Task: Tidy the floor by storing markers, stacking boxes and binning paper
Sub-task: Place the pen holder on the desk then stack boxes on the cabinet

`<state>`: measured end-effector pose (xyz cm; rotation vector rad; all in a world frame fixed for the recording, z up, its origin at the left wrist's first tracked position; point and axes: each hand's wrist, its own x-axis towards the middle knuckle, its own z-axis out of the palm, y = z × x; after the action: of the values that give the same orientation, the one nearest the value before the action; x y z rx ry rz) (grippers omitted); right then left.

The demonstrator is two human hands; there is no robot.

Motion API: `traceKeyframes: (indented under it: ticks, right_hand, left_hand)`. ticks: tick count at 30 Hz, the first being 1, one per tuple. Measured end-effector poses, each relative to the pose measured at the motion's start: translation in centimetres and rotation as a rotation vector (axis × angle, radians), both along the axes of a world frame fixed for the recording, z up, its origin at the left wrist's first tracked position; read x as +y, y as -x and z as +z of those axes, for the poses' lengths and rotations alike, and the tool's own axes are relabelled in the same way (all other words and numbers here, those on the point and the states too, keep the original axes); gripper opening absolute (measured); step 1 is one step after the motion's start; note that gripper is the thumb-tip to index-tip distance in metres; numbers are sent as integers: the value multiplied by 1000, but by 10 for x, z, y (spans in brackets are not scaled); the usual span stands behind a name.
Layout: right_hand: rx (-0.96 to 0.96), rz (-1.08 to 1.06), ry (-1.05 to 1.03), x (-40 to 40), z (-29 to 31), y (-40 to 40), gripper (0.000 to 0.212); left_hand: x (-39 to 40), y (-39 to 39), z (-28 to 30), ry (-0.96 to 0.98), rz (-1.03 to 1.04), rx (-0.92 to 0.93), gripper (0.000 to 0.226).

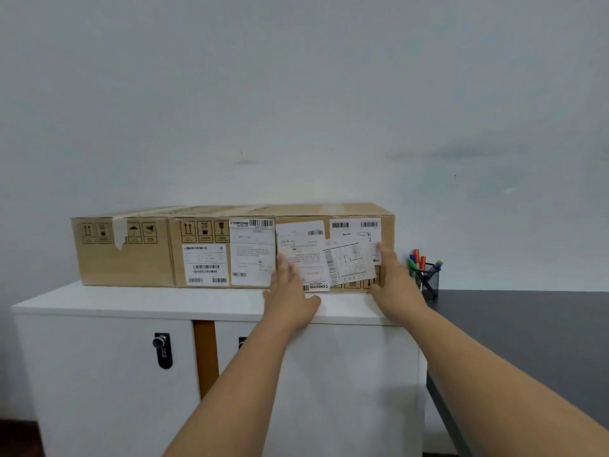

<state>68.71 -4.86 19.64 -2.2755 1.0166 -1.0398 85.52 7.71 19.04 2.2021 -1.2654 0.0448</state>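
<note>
Three cardboard boxes stand in a row on a white cabinet [138, 305] against the wall: a left box [125, 255], a middle box [211, 255] and a right box [336, 225] covered in shipping labels. My left hand [290, 291] lies flat with fingers spread on the right box's front near its left edge. My right hand [392, 278] presses flat against the same box's front right corner. Neither hand wraps around anything. A black mesh pen holder [428, 278] with coloured markers [418, 258] stands just right of the boxes.
The cabinet has two doors with black combination locks [163, 349] and a brown strip between them. A dark desk [527, 324] adjoins the cabinet on the right, carrying the pen holder. A plain pale wall rises behind. Dark floor shows at the lower left.
</note>
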Motion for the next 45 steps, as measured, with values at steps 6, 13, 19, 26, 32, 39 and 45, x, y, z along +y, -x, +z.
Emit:
traceKeyframes:
  ticks: [6, 13, 19, 26, 32, 39, 45]
  right_hand:
    - [327, 31, -9, -12, -1, -4, 75]
    - [288, -151, -38, -25, -4, 85, 62]
    - [264, -350, -182, -41, -9, 237, 65]
    - [276, -670, -237, -17, -24, 427, 66]
    - [180, -864, -455, 3, -86, 571, 69]
    - [143, -965, -764, 21, -208, 684, 71]
    - [172, -964, -929, 21, -325, 753, 54]
  left_hand:
    - [-1, 4, 4, -75, 34, -1, 86]
    - [-11, 93, 12, 21, -219, -94, 80]
    - [-43, 223, 18, 122, -556, -27, 74]
    - [-64, 403, -5, 43, -926, 3, 70]
    - [-67, 540, -65, -57, -1179, -48, 61]
    - [-74, 640, -193, -393, -1195, 133, 58]
    - [-60, 699, -324, -759, -771, 619, 68]
